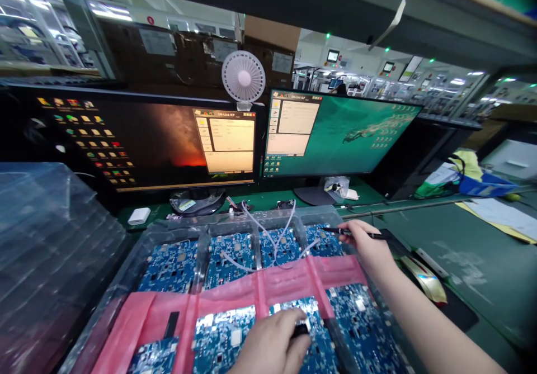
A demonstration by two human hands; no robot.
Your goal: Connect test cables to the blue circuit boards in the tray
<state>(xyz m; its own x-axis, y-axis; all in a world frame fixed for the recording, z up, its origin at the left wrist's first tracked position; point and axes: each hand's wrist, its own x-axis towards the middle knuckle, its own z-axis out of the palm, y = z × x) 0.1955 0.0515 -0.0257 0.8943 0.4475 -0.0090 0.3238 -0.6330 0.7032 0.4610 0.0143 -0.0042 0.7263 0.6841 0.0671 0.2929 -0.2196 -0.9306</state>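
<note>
My left hand [272, 343] is low in the middle, thumb and fingers closed around a small black part [300, 329] over a blue circuit board [316, 351]. Whether that part is fixed to the board, I cannot tell. My right hand [364, 240] grips a slim black pointed tool [380, 236]. Its tip points left, above a circuit board [321, 242] in the back row. The boards sit in compartments of a clear plastic tray [168, 231]. Pink film [226, 296] lies across the tray, and a thin white cable [274, 245] with several branches rests over the back boards.
Two monitors [168, 156] [344, 133] stand behind the tray, with a small white fan [243, 77] between them. Stacked clear trays [54, 240] rise at the left. A computer mouse [425, 282] and a blue bin [486, 185] are at the right.
</note>
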